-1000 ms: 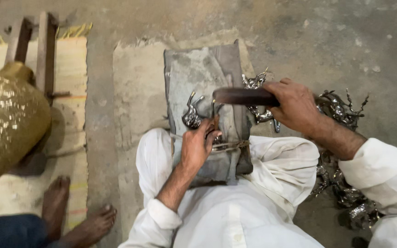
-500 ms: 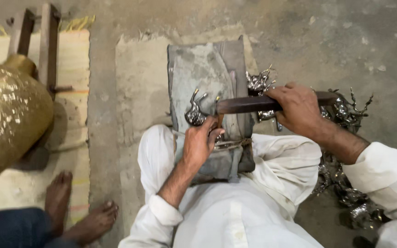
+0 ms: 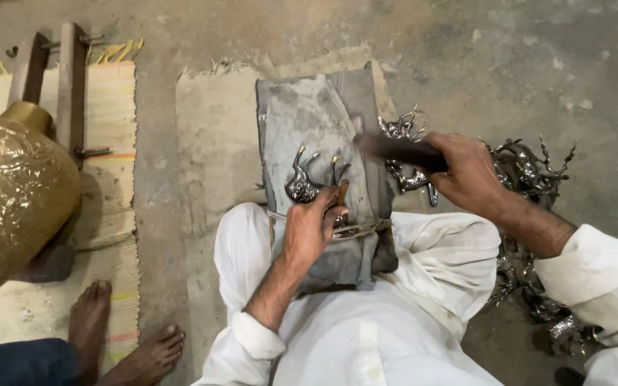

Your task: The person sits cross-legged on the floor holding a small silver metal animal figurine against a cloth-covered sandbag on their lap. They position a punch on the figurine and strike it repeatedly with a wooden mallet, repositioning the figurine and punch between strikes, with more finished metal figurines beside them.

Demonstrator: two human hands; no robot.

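**Watcher:** Over the grey padded block (image 3: 316, 121) on your lap, what's changed?

**Me:** The dark hammer handle (image 3: 402, 151) sat out to the right half a second ago, its far end past my fist. Now it reaches left again over the block, blurred with motion, its head near the piece, so this looks like a strike coming in. My right hand (image 3: 470, 175) is wrapped tight round the handle.

**Watcher:** And the left?

**Me:** My left hand (image 3: 312, 225) has hardly moved. Its fingers pinch the small silver animal figure (image 3: 300, 182) and press it flat on the block, beside a second shiny piece (image 3: 339, 171).

**Watcher:** Room to work?

**Me:** Tight. The block's right edge nearly meets the heap of silver figures (image 3: 531, 171). Leftward lies bare mat (image 3: 212, 150), then a woven rug (image 3: 112, 236) with a big brass vessel (image 3: 12, 193) and someone's bare feet (image 3: 119, 339), well apart from me.
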